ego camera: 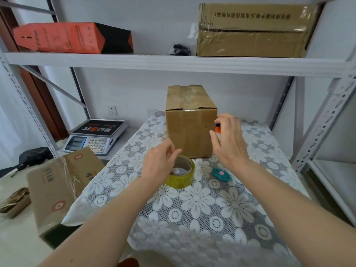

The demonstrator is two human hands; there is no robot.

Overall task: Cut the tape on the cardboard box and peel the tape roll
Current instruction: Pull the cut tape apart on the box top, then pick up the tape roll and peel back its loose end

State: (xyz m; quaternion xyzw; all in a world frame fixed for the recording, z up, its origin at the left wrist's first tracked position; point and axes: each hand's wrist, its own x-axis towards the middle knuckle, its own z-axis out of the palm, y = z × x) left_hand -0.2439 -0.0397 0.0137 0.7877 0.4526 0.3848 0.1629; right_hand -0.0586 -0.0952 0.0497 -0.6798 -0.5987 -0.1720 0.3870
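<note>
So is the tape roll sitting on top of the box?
No, the tape roll lies on the tablecloth in front of the box.

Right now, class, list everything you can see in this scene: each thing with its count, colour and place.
Sealed brown cardboard box: one, brown, upright at the back of the lace cloth.
Yellow tape roll: one, yellow with a cardboard core, lying flat in front of the box.
Small teal oval gadget: one, teal with a pink dot, right of the roll.
White floral lace cloth: one, white on grey, covering the table.
Digital weighing scale: one, grey with a black top, left of the table.
Printed brown carton: one, tilted, lower left.
Orange-and-black box: one, upper shelf, left.
Large taped carton: one, brown, upper shelf, right.
Left hand: open, over the roll.
Right hand: grip on a small orange object, beside the box.
</note>
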